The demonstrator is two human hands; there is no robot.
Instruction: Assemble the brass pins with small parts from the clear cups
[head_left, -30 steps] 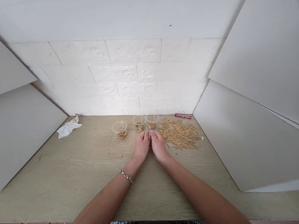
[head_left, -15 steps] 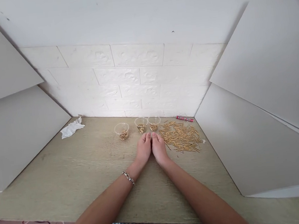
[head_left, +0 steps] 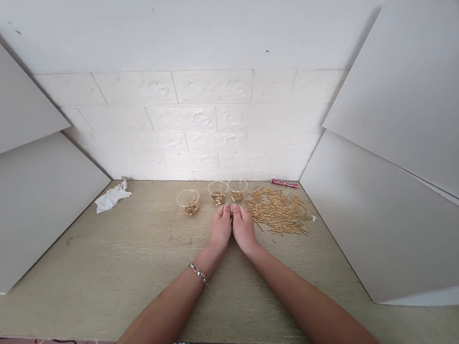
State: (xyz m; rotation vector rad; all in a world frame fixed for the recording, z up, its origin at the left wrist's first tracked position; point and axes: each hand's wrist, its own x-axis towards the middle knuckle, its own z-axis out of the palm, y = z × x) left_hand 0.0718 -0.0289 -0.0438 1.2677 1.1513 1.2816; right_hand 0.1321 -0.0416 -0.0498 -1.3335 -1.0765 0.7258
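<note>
My left hand (head_left: 220, 229) and my right hand (head_left: 244, 228) lie side by side on the wooden table (head_left: 141, 269), fingers curled and pinched together where the two hands meet. Whatever sits between the fingertips is too small to name. Just beyond them stand three small clear cups (head_left: 188, 202) (head_left: 217, 192) (head_left: 237, 190), each holding small golden pieces. A spread of thin golden pins (head_left: 278, 210) lies to the right of my right hand. A chain bracelet (head_left: 198, 272) is on my left wrist.
A crumpled white tissue (head_left: 112, 197) lies at the back left of the table. A red pen-like object (head_left: 284, 183) rests by the white brick wall. White panels (head_left: 382, 216) close in both sides. The table's front edge is near my body.
The view has shifted slightly, so everything sits a little lower and to the right. My hands stay together in the same pinched pose.
</note>
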